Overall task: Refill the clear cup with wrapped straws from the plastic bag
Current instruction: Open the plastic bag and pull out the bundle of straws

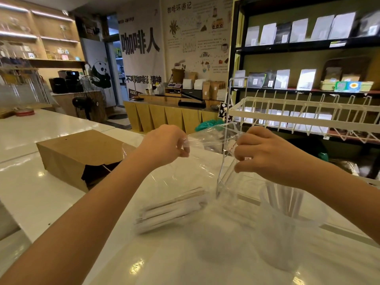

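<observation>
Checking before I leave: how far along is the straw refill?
Early. Both hands, left and right, pinch the clear plastic bag open. White paper-wrapped straws lie inside it. The clear plastic cup holds a few; moving the rest remains.

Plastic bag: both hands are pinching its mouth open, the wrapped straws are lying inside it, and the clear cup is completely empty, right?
Not quite. In the head view the clear cup already holds a few straws. The rest stands: both hands, left and right, pinch the plastic bag open, with wrapped straws inside it.

Glossy white counter (51, 128), black shelving (308, 46), poster wall (141, 48), lit wooden shelves (53, 27).
</observation>
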